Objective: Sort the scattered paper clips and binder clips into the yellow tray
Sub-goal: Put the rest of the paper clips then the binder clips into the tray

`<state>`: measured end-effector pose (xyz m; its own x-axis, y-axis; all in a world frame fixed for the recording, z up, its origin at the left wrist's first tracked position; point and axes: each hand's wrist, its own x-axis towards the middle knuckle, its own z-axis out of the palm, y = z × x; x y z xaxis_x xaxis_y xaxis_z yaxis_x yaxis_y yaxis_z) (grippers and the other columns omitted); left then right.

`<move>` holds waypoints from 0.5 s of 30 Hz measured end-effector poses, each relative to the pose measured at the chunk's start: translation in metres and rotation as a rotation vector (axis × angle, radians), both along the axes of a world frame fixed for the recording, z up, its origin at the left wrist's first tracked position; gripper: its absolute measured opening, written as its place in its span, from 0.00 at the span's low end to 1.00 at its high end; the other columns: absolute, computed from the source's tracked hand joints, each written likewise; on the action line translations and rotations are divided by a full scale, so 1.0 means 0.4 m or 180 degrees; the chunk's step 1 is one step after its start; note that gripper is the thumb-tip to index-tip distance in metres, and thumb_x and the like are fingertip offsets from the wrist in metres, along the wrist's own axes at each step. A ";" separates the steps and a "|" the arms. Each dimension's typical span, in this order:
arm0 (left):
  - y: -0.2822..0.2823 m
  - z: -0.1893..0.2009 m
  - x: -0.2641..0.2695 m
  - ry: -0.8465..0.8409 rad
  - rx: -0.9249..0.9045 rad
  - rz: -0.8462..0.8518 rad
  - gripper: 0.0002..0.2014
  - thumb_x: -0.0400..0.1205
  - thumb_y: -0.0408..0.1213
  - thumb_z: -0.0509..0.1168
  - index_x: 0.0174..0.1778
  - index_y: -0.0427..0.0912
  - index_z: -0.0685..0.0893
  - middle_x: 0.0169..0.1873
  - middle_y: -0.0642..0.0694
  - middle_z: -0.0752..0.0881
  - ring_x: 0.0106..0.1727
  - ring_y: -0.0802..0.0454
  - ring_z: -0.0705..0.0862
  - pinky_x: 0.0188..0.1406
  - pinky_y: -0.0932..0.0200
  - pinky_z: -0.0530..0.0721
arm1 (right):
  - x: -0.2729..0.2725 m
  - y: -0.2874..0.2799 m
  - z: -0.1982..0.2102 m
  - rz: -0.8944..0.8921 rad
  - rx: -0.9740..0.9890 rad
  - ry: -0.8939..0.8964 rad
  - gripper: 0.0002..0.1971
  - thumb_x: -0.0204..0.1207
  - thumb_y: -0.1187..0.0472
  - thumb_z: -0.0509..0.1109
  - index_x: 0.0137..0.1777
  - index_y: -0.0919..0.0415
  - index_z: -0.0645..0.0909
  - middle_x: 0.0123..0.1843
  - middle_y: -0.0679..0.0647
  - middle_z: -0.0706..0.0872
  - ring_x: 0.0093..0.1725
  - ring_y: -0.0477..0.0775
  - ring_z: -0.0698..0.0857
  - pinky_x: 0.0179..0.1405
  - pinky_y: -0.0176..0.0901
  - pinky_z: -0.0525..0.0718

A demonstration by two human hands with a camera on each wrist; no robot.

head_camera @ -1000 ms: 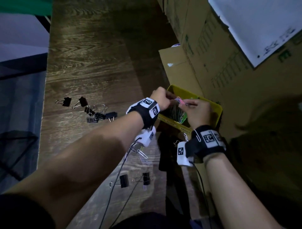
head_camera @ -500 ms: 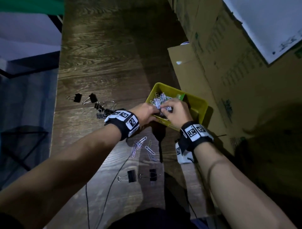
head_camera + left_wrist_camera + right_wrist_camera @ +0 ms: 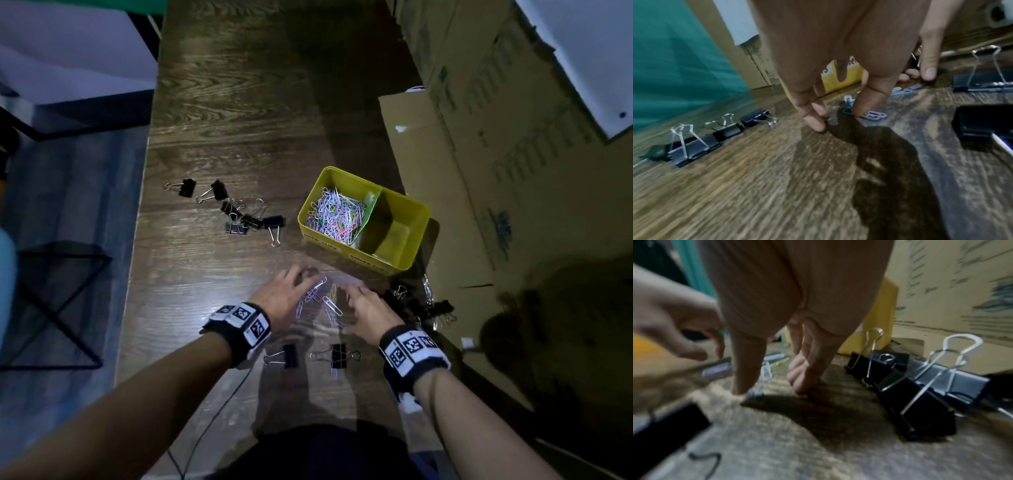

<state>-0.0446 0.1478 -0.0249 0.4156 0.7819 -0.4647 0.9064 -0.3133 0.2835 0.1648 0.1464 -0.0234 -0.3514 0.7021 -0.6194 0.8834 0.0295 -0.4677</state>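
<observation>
The yellow tray [image 3: 416, 209] stands on the wooden table, its left compartment heaped with coloured paper clips [image 3: 337, 214] and its right compartment bare. Just in front of it a few loose paper clips [image 3: 323, 299] lie between my hands. My left hand [image 3: 301, 284] reaches down at their left, fingertips [image 3: 815, 124] on the wood beside some clips [image 3: 872, 115]. My right hand [image 3: 356, 301] is at their right, thumb and fingertips [image 3: 800, 382] down on the table by a clip [image 3: 765, 374]. Neither hand holds anything.
Several black binder clips [image 3: 246, 216] lie in a cluster left of the tray, two more [image 3: 337, 354] near the front edge, others [image 3: 424, 305] by my right hand. Cardboard boxes [image 3: 479, 154] wall off the right side. A cable [image 3: 212, 421] trails off the front edge.
Both hands have come away from the tray, where they were over the paper-clip compartment, and dropped toward me onto the loose paper clips on the table.
</observation>
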 end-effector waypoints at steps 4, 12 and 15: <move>0.003 -0.025 0.037 0.0222 0.0047 -0.0110 0.47 0.72 0.25 0.64 0.79 0.56 0.43 0.76 0.42 0.56 0.65 0.43 0.67 0.59 0.50 0.80 | -0.033 0.013 -0.022 0.0122 0.0148 -0.0058 0.52 0.68 0.59 0.79 0.82 0.51 0.45 0.82 0.58 0.59 0.72 0.60 0.74 0.71 0.51 0.74; -0.063 0.004 0.049 -0.0402 0.0694 -0.0225 0.21 0.72 0.39 0.64 0.61 0.44 0.71 0.57 0.41 0.74 0.53 0.43 0.76 0.39 0.46 0.84 | -0.014 -0.025 0.030 0.0115 0.0147 -0.0013 0.25 0.59 0.34 0.76 0.49 0.46 0.76 0.44 0.52 0.88 0.45 0.54 0.86 0.46 0.45 0.84; -0.157 -0.015 0.050 -0.0463 0.0701 -0.0771 0.18 0.71 0.55 0.57 0.50 0.48 0.75 0.51 0.45 0.81 0.47 0.46 0.82 0.39 0.53 0.84 | -0.014 -0.081 0.023 0.0585 -0.0001 -0.0270 0.29 0.56 0.37 0.79 0.52 0.53 0.79 0.49 0.59 0.88 0.50 0.59 0.86 0.49 0.45 0.83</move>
<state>-0.0247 0.0851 -0.0309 0.6505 0.7275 -0.2183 0.7535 -0.5820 0.3058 0.1594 0.1141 -0.0144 -0.4201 0.6308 -0.6524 0.8994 0.1938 -0.3918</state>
